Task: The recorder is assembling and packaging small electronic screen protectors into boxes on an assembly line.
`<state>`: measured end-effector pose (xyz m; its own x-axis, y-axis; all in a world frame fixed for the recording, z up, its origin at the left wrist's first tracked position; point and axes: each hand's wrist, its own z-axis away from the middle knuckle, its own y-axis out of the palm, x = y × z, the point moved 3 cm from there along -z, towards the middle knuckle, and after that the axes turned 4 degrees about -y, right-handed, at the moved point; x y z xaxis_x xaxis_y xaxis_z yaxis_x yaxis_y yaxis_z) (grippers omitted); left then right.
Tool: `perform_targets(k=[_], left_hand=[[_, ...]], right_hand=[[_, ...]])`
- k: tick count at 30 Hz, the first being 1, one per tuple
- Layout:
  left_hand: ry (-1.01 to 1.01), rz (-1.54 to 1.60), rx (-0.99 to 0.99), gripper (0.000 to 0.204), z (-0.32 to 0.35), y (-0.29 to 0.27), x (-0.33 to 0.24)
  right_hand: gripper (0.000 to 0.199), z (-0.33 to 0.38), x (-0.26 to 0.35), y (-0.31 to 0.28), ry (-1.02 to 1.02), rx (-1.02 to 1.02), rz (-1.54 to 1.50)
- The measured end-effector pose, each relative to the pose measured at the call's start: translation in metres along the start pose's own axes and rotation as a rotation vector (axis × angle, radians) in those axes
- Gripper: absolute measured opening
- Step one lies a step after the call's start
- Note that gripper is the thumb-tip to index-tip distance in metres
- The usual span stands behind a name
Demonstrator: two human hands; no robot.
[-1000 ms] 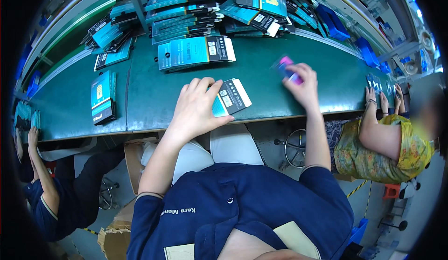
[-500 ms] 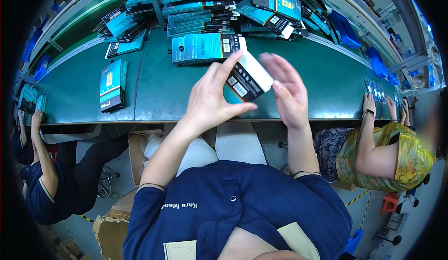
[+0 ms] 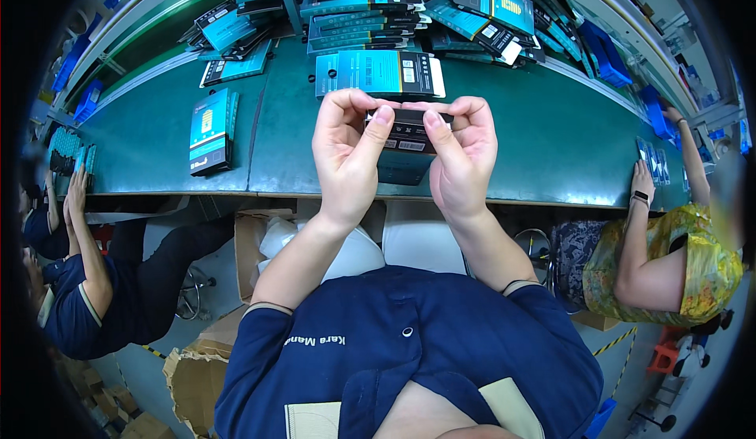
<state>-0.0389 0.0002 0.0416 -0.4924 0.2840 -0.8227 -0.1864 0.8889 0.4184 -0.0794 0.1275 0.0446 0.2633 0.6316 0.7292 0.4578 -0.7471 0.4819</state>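
Observation:
Both my hands pinch the end of a black and teal flat carton (image 3: 408, 141) above the near edge of the green table. My left hand (image 3: 346, 151) grips its left corner between thumb and fingers. My right hand (image 3: 463, 151) holds the right corner the same way, thumb on the near face. The carton's black end faces up toward me, and its lower body is partly in shadow. Just beyond my fingertips lies another teal carton (image 3: 366, 71) with a white flap sticking out at its right end.
Teal cartons (image 3: 358, 25) are stacked at the back, with a loose heap (image 3: 492, 14) to their right. A few more (image 3: 211, 133) lie at left. Blue bins (image 3: 610, 57) line the far right. Co-workers sit at left (image 3: 90, 297) and right (image 3: 654, 270). A torn cardboard box (image 3: 193, 384) stands below.
The carton has turned from slanted, white flap showing, to black end up. My right hand has closed on its corner; my left has shifted its grip. The right co-worker's arm now reaches toward the bins.

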Motion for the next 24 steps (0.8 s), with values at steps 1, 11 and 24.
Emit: perform_targets(k=[1,11,24], left_hand=[[-0.003,0.002,0.001,0.018,-0.001,0.001,0.002],[-0.058,-0.302,-0.144,0.045,0.022,-0.037,-0.012],[-0.125,-1.535,-0.377,0.037,-0.02,-0.274,-0.09]], right_hand=[[0.019,-0.001,-0.003,-0.001,0.0,-0.003,0.003],[0.042,0.043,0.002,0.0,-0.818,0.474,0.897],[0.011,0.027,-0.024,-0.019,-0.092,0.441,0.815]])
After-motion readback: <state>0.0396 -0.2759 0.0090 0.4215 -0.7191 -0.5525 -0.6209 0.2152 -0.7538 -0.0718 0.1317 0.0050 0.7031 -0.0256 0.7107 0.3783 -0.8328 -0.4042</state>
